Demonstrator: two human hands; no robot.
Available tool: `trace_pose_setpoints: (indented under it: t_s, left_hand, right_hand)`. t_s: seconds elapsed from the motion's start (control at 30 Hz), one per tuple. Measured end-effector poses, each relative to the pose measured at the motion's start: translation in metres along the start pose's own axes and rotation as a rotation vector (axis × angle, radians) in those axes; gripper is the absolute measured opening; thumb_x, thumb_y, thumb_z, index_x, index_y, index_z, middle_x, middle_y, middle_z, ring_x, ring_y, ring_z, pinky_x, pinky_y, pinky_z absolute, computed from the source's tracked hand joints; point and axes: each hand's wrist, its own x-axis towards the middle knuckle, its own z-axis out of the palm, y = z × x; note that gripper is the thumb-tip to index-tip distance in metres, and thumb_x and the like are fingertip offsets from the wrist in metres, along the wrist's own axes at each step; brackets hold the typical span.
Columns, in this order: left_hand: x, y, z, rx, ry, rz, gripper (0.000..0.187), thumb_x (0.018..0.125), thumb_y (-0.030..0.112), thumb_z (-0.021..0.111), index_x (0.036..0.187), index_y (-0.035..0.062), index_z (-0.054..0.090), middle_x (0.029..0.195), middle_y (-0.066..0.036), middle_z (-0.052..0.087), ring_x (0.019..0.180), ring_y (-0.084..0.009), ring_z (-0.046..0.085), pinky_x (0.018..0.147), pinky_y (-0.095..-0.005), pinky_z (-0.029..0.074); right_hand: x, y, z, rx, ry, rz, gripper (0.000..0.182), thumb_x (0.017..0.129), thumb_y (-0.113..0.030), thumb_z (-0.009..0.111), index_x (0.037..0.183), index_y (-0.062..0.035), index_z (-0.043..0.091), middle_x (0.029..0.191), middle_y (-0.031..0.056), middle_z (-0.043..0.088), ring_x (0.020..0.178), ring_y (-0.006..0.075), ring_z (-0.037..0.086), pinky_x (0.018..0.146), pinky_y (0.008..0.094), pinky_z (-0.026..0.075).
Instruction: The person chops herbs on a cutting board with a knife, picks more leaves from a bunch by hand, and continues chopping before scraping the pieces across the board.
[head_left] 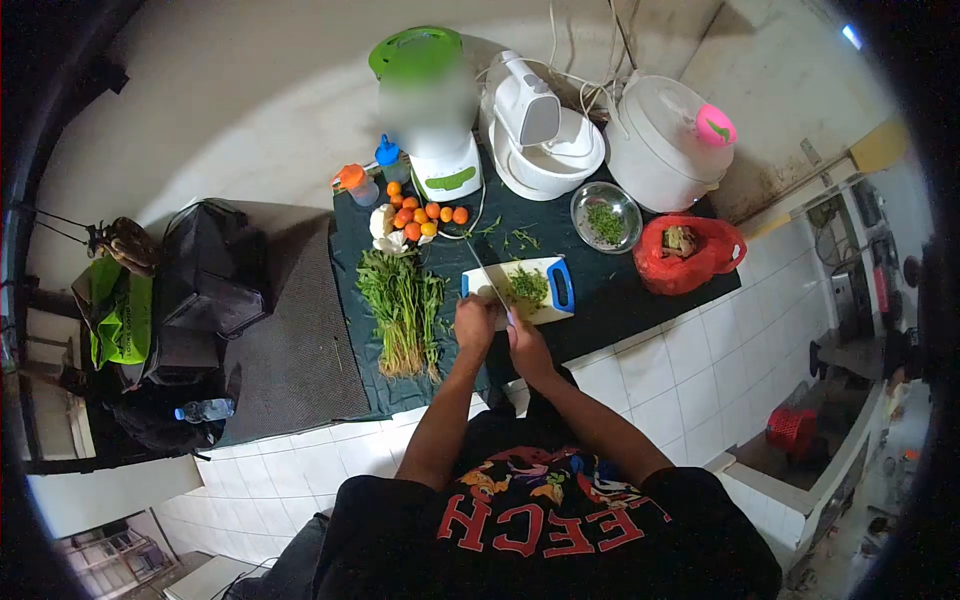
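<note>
My right hand (530, 347) is closed around the pale handle of a kitchen knife (491, 275), its blade slanting up and left over the board. The white cutting board (553, 312) has blue ends and carries a heap of chopped greens (528, 287) right of the blade. At the board's left end, my left hand (475, 324) is curled with fingers together; what they hold, if anything, is hidden. Left of it lies a bunch of leafy greens (400, 300) with roots toward me. A metal bowl (633, 222) holding more chopped greens stands beyond the board to the right.
Small tomatoes (413, 230) and white bulbs (383, 226) lie behind the bunch. A blender (444, 165), a stand mixer (535, 165) and a large white lidded pot (655, 150) line the wall. A red plastic bag (665, 272) sits at the right edge. Scraps of greens (522, 237) lie behind the board.
</note>
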Motion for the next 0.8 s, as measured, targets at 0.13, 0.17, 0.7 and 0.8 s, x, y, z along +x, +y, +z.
trace_pose_setpoints:
  t_s: [0.13, 0.17, 0.7, 0.8]
  left_hand:
    - [0.002, 0.0, -0.008, -0.12, 0.003, -0.031, 0.016, 0.083, 0.019, 0.078, 0.094, 0.0083, 0.081, 0.095, -0.018, 0.072, 0.092, -0.0381, 0.069, 0.085, -0.047, 0.056]
    - [0.002, 0.001, -0.009, -0.122, 0.003, -0.019, 0.015, 0.084, 0.019, 0.077, 0.094, 0.0082, 0.081, 0.095, -0.018, 0.072, 0.092, -0.0381, 0.069, 0.085, -0.047, 0.056]
    - [0.001, 0.011, 0.004, -0.04, -0.085, 0.118, 0.018, 0.09, 0.017, 0.068, 0.101, 0.0063, 0.077, 0.097, -0.019, 0.071, 0.094, -0.0425, 0.067, 0.086, -0.0518, 0.055]
    - [0.003, 0.014, 0.011, -0.085, -0.195, 0.224, 0.021, 0.09, 0.009, 0.063, 0.107, 0.0052, 0.074, 0.098, -0.021, 0.071, 0.093, -0.0449, 0.067, 0.085, -0.0529, 0.056]
  right_hand:
    - [0.002, -0.009, -0.01, 0.031, -0.09, 0.103, 0.044, 0.106, -0.016, 0.053, 0.146, 0.0004, 0.051, 0.12, 0.0312, 0.067, 0.111, 0.0489, 0.064, 0.095, 0.053, 0.052]
    - [0.0, -0.014, -0.013, 0.03, -0.092, 0.102, 0.044, 0.106, -0.016, 0.053, 0.146, 0.0004, 0.051, 0.12, 0.0312, 0.067, 0.111, 0.0489, 0.064, 0.095, 0.053, 0.052]
    - [0.005, -0.018, -0.029, 0.029, -0.043, 0.168, 0.041, 0.107, -0.024, 0.051, 0.14, 0.0009, 0.056, 0.111, 0.0303, 0.068, 0.105, 0.0499, 0.065, 0.09, 0.0557, 0.052]
    - [0.004, -0.012, -0.055, 0.045, -0.065, 0.179, 0.039, 0.108, -0.026, 0.049, 0.136, 0.0001, 0.058, 0.11, 0.0292, 0.069, 0.103, 0.0494, 0.066, 0.089, 0.0562, 0.053]
